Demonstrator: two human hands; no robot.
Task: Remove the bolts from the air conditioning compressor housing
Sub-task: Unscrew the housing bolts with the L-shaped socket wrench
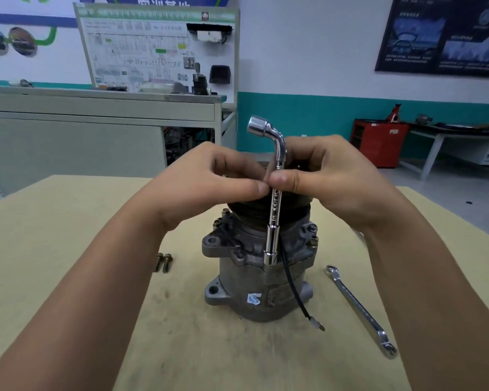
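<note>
Grey compressor housing [251,277] stands upright on the middle of the table [68,221] (black pulley end up), flange bolts [312,241] seated, table edges well away. Left hand [203,182] and right hand [331,179] pinch the upright L-socket wrench [274,210] between thumb and curled fingers, its lower socket on the front flange. Ring spanner [360,309] lies right, two loose bolts [163,262] left.

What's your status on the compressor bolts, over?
Left hand, right hand pinch wrench; socket down on housing. Two bolts out, on table. Wire beside socket.
</note>
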